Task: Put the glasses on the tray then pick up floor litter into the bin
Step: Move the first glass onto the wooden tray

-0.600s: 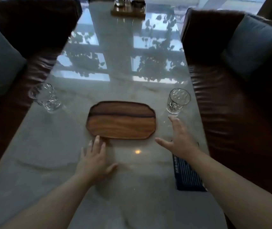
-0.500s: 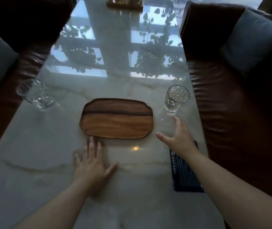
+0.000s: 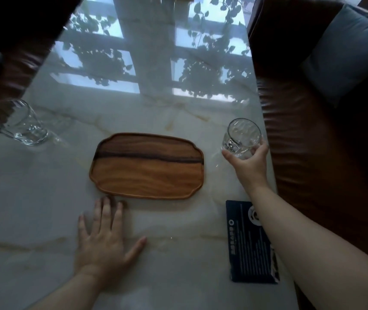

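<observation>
A wooden tray [image 3: 147,175] lies bare at the middle of the glossy marble table [image 3: 44,198]. One clear glass [image 3: 240,136] stands to the right of the tray, near the table's right edge. My right hand [image 3: 249,162] is wrapped around its base, thumb on the left side and fingers on the right. A second clear glass [image 3: 15,123] stands at the table's far left edge, untouched. My left hand [image 3: 104,236] rests flat on the table just in front of the tray's near-left corner, fingers spread.
A dark blue printed packet [image 3: 245,247] lies on the table under my right forearm. Brown leather sofas [image 3: 312,142] flank the table on both sides, with a grey cushion [image 3: 344,52] on the right one. The floor is out of view.
My right hand moved forward from the table and closed around the right glass. The left hand stayed flat on the table. The camera tilted down and closer.
</observation>
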### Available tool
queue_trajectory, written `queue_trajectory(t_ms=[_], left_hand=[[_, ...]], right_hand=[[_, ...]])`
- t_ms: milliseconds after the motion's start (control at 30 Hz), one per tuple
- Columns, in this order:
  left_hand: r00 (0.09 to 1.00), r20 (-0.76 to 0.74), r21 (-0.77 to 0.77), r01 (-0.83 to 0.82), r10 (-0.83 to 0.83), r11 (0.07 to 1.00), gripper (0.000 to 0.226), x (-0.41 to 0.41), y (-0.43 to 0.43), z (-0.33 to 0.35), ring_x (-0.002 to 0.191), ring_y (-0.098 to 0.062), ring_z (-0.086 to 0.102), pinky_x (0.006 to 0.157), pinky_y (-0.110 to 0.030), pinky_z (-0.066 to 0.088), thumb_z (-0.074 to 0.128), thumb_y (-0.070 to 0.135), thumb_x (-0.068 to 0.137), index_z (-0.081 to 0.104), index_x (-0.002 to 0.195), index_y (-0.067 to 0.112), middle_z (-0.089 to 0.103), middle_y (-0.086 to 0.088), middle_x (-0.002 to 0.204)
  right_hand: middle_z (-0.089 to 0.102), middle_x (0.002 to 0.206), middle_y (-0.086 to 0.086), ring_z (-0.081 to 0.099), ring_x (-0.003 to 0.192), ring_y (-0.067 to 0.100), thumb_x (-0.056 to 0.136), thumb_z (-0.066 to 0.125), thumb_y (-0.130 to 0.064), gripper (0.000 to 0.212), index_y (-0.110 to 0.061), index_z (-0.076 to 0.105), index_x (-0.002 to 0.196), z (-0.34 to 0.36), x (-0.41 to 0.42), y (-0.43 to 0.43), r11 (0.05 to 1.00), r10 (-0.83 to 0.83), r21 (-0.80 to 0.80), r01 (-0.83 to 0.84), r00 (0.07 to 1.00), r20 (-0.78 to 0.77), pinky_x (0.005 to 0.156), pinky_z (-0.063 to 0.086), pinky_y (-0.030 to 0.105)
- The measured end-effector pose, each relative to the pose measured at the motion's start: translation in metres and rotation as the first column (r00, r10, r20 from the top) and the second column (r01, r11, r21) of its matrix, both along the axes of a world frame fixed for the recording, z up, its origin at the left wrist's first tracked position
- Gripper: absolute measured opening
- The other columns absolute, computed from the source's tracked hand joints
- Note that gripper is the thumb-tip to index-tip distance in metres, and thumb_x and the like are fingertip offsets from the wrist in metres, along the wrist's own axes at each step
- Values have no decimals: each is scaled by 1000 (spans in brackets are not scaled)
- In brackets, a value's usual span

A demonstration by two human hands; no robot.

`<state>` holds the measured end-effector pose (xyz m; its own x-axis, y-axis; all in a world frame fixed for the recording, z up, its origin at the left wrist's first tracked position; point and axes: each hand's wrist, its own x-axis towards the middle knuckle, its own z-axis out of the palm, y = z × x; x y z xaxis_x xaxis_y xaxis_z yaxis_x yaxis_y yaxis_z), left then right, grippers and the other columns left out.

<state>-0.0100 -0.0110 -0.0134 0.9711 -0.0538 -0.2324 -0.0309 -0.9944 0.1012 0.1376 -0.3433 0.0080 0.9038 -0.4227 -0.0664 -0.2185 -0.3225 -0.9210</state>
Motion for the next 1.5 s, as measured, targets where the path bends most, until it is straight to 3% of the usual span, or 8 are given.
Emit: queue_trajectory(t_ms=[200,567,667,900,1133,1233,1300,1500], left_hand=[[999,-32,-25,-5,4,1000,103,1,-3,7,138,-36,26,105,-68,18,13,79,75,41,135,1,33,-27,147],[1000,-1,-12,-9,9,1000,101,0,-1,7,141,-34,19,109,-65,14,18,79,74,37,139,4,28,-24,150],[1000,4,-16,-12,12,1000,101,-1,0,6,142,-34,18,109,-65,15,20,79,73,35,140,5,27,-23,151],[999,49,-33,-7,8,999,99,-3,0,3,141,-34,19,109,-65,13,31,76,72,36,140,5,27,-24,151],[998,66,-11,-3,3,1000,99,-2,3,0,143,-32,12,111,-63,7,27,78,73,32,142,6,23,-22,153],[998,60,-23,-2,3,1000,99,-3,2,-1,144,-31,10,111,-63,5,25,78,73,30,142,7,21,-22,154],[998,62,-10,-5,6,1000,100,-4,2,-1,144,-30,6,111,-62,2,21,79,74,25,144,8,18,-21,155],[996,80,-116,36,-26,993,86,-5,13,5,144,-28,2,112,-54,-6,24,66,80,25,145,11,13,-18,156]], right_hand=[[53,125,1,54,112,16,63,87,-37,91,-19,33,134,5,19,1,1000,-21,-19,22,999,36,82,41,15],[54,123,1,56,114,5,61,91,-18,87,-16,38,129,14,-21,81,935,327,93,-342,934,141,91,49,21],[57,117,-13,59,107,-2,57,92,-31,88,-26,38,125,10,-28,104,919,386,28,-392,914,128,90,48,18],[57,127,-2,59,114,12,51,89,-53,93,-35,38,126,3,-28,119,906,418,33,-422,904,85,98,48,45],[35,152,5,34,138,11,61,88,-45,116,-17,17,149,1,-55,111,854,513,139,-502,857,-54,115,28,41],[40,146,1,39,134,11,72,76,-51,91,-21,29,143,5,-108,107,870,480,-105,-481,877,-37,110,36,37],[42,143,4,39,133,15,78,72,-41,70,-18,41,137,5,-143,112,772,588,-302,-559,809,8,109,37,39],[33,154,14,24,144,25,87,58,-42,62,-15,43,142,-9,-162,151,197,825,-616,-762,469,-316,117,14,50]])
